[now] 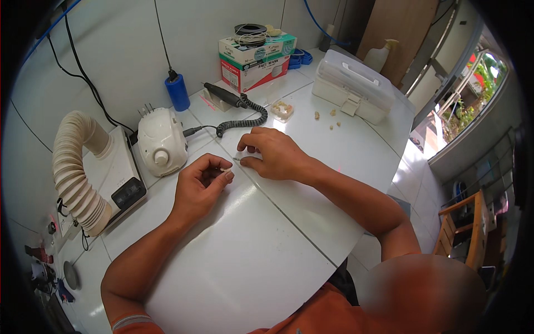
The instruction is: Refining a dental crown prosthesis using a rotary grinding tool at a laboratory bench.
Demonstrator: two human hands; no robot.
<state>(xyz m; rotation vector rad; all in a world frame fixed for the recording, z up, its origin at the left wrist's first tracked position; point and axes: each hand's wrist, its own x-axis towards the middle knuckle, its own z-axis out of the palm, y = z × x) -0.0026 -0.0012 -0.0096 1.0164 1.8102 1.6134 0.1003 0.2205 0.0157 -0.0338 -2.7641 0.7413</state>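
Our left forearm (pixel 146 245) slants up and to the right from a bent elbow (pixel 117 278), the wrist nearly straight. At its end our left hand (pixel 198 181) is half curled, its thumb (pixel 225 181) and forefinger drawn close at the tips. Our right forearm (pixel 350 192) reaches up and leftward from the lower right. We keep our right hand (pixel 276 155) back upward, knuckles bent, the forefinger arching toward the thumb; whether those tips press together we cannot quite make out. Our hands are near each other but apart, fingertips turned inward.
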